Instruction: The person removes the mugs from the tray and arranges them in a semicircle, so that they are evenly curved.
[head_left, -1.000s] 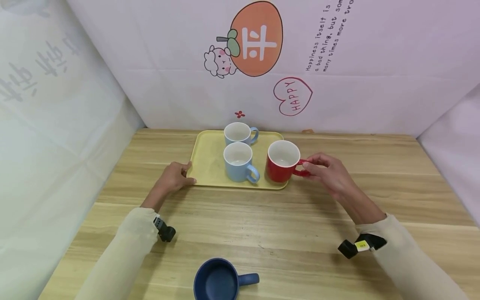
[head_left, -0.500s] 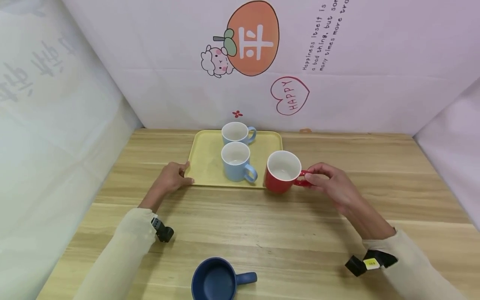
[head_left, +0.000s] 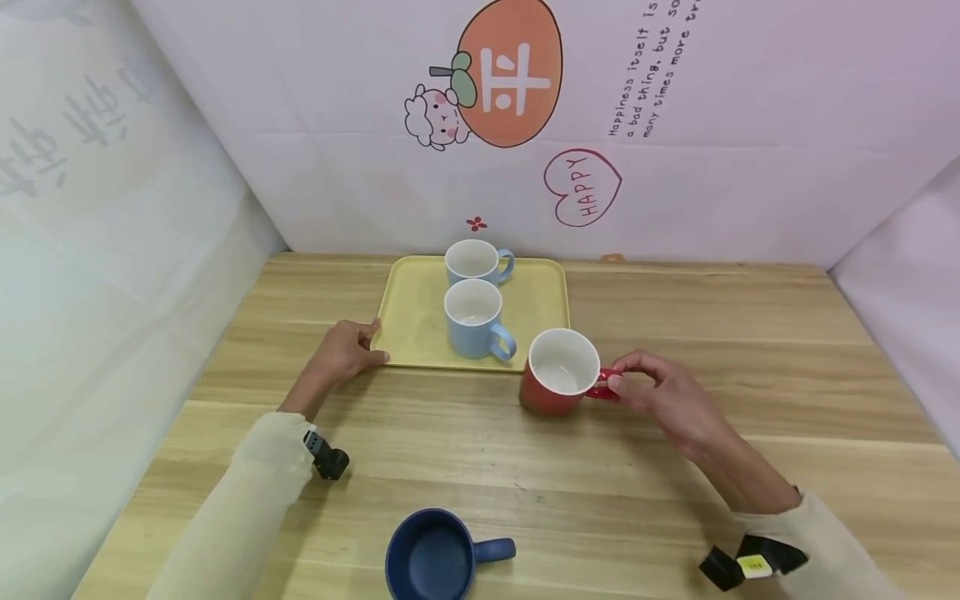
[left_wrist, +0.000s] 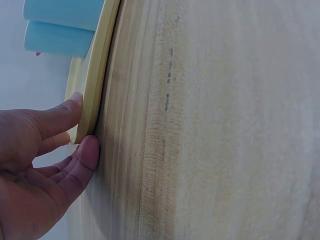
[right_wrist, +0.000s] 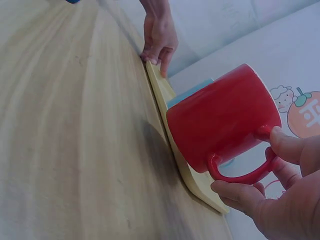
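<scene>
My right hand (head_left: 678, 404) pinches the handle of a red mug (head_left: 551, 392) with a white inside. The mug hangs just in front of the tray's front right corner; in the right wrist view its red side (right_wrist: 225, 120) is apart from the table. My left hand (head_left: 341, 352) grips the front left corner of a yellow tray (head_left: 408, 321), and the thumb and fingers at the rim (left_wrist: 90, 105) show in the left wrist view. Two light blue mugs stand upright on the tray, a front one (head_left: 472, 333) partly hiding a back one (head_left: 471, 258).
A dark blue mug (head_left: 431, 554) stands on the wooden table (head_left: 600, 500) near the front, its handle to the right. Behind the tray rises a white printed cloth backdrop (head_left: 337, 167), with another white cloth (head_left: 112, 292) along the left side.
My right hand has drawn the red mug from above the tray's right side toward me, past the front edge. The left hand stays at the tray corner.
</scene>
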